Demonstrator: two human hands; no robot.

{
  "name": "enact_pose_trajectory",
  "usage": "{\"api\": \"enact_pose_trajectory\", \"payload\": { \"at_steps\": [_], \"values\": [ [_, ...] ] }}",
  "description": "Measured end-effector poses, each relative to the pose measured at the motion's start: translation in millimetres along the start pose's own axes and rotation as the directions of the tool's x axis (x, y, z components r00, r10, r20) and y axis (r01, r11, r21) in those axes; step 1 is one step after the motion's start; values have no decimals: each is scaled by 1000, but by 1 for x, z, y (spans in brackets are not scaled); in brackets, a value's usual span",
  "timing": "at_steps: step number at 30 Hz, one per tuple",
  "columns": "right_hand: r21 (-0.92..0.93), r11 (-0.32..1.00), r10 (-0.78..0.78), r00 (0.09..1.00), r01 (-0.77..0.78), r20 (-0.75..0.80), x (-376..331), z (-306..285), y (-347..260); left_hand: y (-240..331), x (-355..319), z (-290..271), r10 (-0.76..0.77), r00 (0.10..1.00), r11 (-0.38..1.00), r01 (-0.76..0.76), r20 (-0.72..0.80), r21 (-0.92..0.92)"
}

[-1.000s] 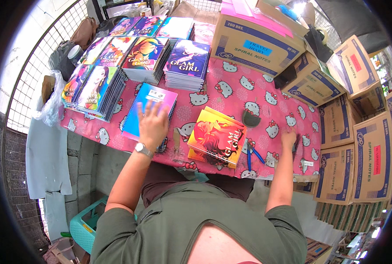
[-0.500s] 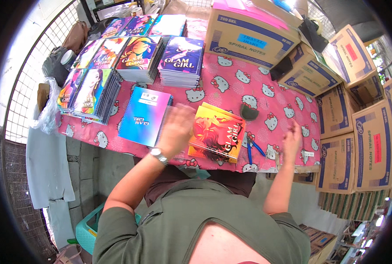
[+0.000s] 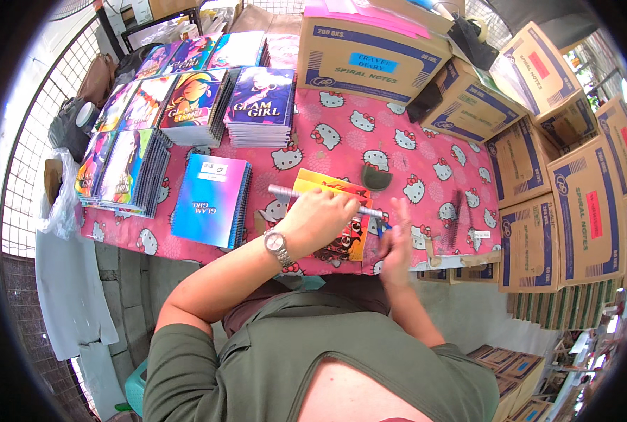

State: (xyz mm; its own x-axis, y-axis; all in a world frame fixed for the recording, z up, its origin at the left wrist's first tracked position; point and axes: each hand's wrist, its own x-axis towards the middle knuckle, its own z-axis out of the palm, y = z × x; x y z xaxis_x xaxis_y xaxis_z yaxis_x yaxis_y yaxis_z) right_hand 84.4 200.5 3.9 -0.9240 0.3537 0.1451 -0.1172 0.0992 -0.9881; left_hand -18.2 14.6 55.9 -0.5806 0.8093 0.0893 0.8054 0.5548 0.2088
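Observation:
My left hand [image 3: 325, 216] is closed around a thin notebook [image 3: 285, 191], which stands on its edge and shows mainly a pale, narrow side. Beneath it lie yellow and red-orange notebooks [image 3: 347, 247], partly covered by the hand. At the right end of the held notebook is my right hand [image 3: 396, 243], its fingers stretched upward and slightly blurred; I see nothing in it. Blue-handled pliers [image 3: 383, 226] show in part between the two hands. Left of them lies a blue-purple spiral notebook [image 3: 211, 200].
Stacks of spiral notebooks [image 3: 261, 105] fill the table's far left. Cardboard boxes [image 3: 370, 67] stand at the back and along the right. A dark green, half-round piece [image 3: 376, 177] lies beyond the hands. A dark coil [image 3: 456, 219] rests on the pink patterned cloth [image 3: 327, 158].
My left hand has moved right and taken hold of a notebook, now on edge. My right hand has come left toward it, and a dark coil shows where that hand was.

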Motion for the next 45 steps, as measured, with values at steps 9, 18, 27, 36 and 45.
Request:
{"api": "enact_pose_trajectory", "payload": {
  "at_steps": [9,18,27,36,45],
  "values": [
    [-31,998,-49,989,54,139,32,-17,25,-13,31,49,58,928,978,-127,-369,-166],
    [-418,765,-331,856,490,397,56,-23,-6,-27,31,39,126,962,933,-198,-242,-300],
    [-435,850,-229,952,296,201,22,-13,-2,-17,29,43,73,949,962,-148,-308,-228],
    [-417,906,12,978,77,207,21,-16,-16,2,26,50,161,931,986,-164,-327,16],
    [-102,928,345,723,-358,599,92,-37,-3,-2,10,46,201,909,973,-227,-366,-31]
  ]
}}
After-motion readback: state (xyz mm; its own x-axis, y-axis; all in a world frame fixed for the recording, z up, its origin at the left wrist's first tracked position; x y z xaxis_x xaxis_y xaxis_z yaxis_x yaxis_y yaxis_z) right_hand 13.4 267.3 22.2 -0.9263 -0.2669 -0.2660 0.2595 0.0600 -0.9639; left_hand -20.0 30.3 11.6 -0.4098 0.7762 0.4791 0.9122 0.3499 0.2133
